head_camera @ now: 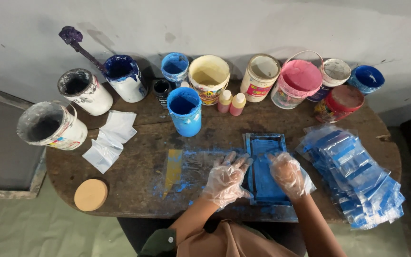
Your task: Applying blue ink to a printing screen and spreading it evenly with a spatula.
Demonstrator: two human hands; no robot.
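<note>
One blue-paint tub [185,110] behind tray [265,143]

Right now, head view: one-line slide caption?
Gloved left hand steadies a blue-stained frame while the gloved right hand presses inside it, paint tubs behind.

Eleven paint tubs [184,110], two bottles [237,104]

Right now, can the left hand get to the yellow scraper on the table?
Probably yes. The left hand rests flat at the blue frame's left edge, and the yellow scraper lies just to its left on bare table, nothing between.
</note>
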